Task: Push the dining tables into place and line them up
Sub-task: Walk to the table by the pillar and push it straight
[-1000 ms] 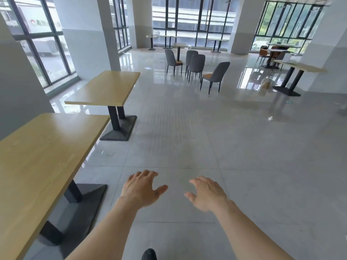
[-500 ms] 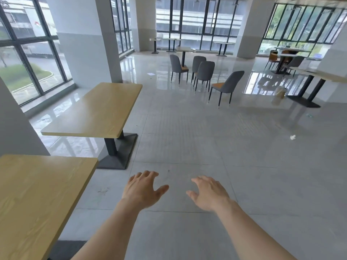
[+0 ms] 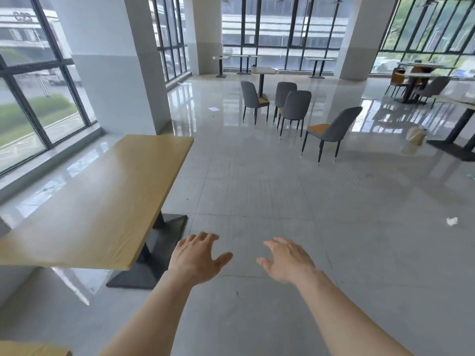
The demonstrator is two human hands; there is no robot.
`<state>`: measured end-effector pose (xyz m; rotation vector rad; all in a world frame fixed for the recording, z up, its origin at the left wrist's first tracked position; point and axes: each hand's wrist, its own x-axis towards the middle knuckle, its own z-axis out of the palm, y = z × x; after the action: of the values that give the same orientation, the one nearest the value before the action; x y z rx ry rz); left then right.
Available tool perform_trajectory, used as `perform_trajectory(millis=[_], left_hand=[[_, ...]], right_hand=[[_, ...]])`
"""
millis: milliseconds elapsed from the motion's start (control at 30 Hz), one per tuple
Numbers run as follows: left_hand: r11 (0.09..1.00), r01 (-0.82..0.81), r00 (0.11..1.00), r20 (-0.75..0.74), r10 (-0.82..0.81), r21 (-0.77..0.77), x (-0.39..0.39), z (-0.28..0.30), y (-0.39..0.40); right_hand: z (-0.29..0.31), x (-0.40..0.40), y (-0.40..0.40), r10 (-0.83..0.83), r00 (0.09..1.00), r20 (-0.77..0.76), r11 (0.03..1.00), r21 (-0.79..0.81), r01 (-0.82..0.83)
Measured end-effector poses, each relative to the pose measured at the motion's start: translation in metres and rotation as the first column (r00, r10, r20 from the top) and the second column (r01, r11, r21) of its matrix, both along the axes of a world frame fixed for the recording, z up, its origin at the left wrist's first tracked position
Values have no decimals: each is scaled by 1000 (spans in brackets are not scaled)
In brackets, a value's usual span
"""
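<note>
A light wooden dining table (image 3: 102, 201) on a black pedestal base (image 3: 154, 253) stands at my left, its long side running away from me. The corner of a second wooden table (image 3: 30, 349) shows at the bottom left edge. My left hand (image 3: 198, 258) is held out over the floor just right of the near table's front corner, fingers spread, touching nothing. My right hand (image 3: 288, 260) hovers beside it, also spread and empty. Another table (image 3: 460, 116) with a black base stands at the far right.
Several grey chairs (image 3: 331, 129) stand loose in the middle distance around a small table (image 3: 264, 70). A white pillar (image 3: 115, 62) rises behind the near table, with windows at left. A crumpled paper scrap (image 3: 451, 221) lies on the tile floor at right.
The view has moved forward: the nearest table has slid down out of frame to a corner, and the farther table is now close at my left. Both hands stay out, spread and empty.
</note>
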<state>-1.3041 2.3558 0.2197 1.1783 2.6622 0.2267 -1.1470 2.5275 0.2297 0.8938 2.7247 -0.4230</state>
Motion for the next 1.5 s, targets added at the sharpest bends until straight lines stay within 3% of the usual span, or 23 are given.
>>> perform_trajectory(millis=[367,767,1000,1133,1300,1400,1500], left_hand=[[1000,-12,999,34,11,18,-266,-30,228],[999,-3,998,60,1,35,-544,-21,475],[999,-52,997,60,52,-2,-700,-39,622],[994,-109,992,57,109,9,-795,-24,701],[985,-171,984,56,170,13,-908,-17,762],[940,-339,936,119,332,38,-1064,-42,817],[948,-317,946,85,314,19,-1078,-43,814]], right_hand=[[-21,-261,234,20,999,36,999,39,-21],[-12,-535,480,8,1000,24,999,37,-9],[-39,-704,641,41,999,17,999,28,-42],[-25,-809,728,68,997,21,997,20,-69],[-7,-939,802,171,984,44,985,15,-172],[-28,-1120,866,239,971,21,971,1,-240],[-30,-1139,869,295,952,84,954,38,-299]])
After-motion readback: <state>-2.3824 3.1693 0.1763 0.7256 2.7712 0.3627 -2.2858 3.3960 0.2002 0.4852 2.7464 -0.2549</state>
